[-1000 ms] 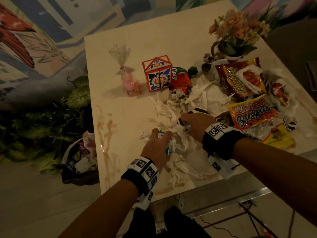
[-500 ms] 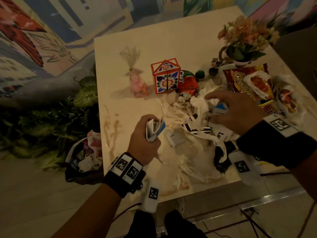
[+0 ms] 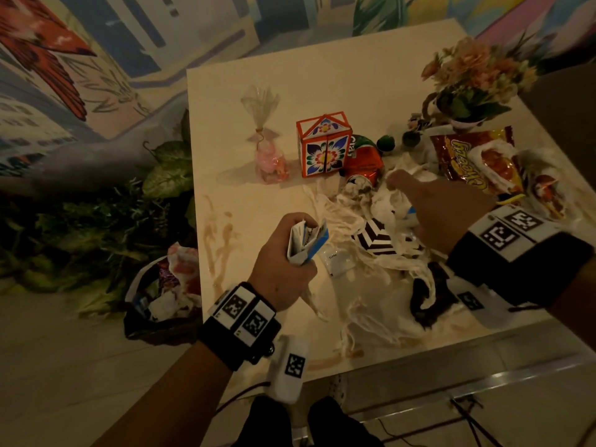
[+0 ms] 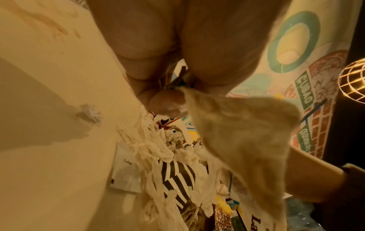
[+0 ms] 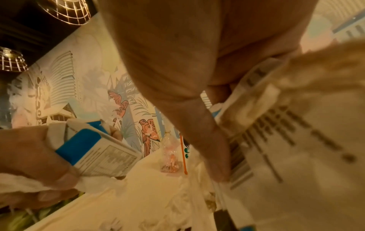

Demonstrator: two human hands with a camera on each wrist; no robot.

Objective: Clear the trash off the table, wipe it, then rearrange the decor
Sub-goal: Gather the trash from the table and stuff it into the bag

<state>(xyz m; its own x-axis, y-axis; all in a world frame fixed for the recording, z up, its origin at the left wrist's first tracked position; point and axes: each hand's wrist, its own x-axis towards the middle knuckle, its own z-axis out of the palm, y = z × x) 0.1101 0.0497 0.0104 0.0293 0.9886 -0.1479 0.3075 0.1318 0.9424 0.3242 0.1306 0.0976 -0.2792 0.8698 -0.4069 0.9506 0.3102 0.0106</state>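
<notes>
My left hand (image 3: 287,256) is raised above the table (image 3: 322,75) and grips a crushed blue-and-white carton (image 3: 308,241) (image 5: 94,148), with a shred of tissue (image 4: 247,132) hanging from its fingers. My right hand (image 3: 429,208) is over the pile of torn white tissue (image 3: 351,214); its thumb (image 5: 213,148) pinches a white printed pack (image 5: 286,140) with tissue. Just beyond its fingertips lies a crushed orange can (image 3: 364,166). A black-and-white striped wrapper (image 3: 375,240) and a coffee sachet (image 3: 335,261) lie between the hands. Snack bags (image 3: 467,159) lie to the right.
Decor stands at the back: a floral house-shaped box (image 3: 324,146), a pink candy bag (image 3: 269,156), a flower pot (image 3: 474,82) and a small cactus (image 3: 385,143). Brown stains (image 3: 219,240) mark the table's left side. A filled black trash bag (image 3: 161,295) sits on the floor to the left.
My left hand has come up out of the tissue pile with the carton. My right hand has shifted right and forward, toward the orange can, taking the printed pack with it.
</notes>
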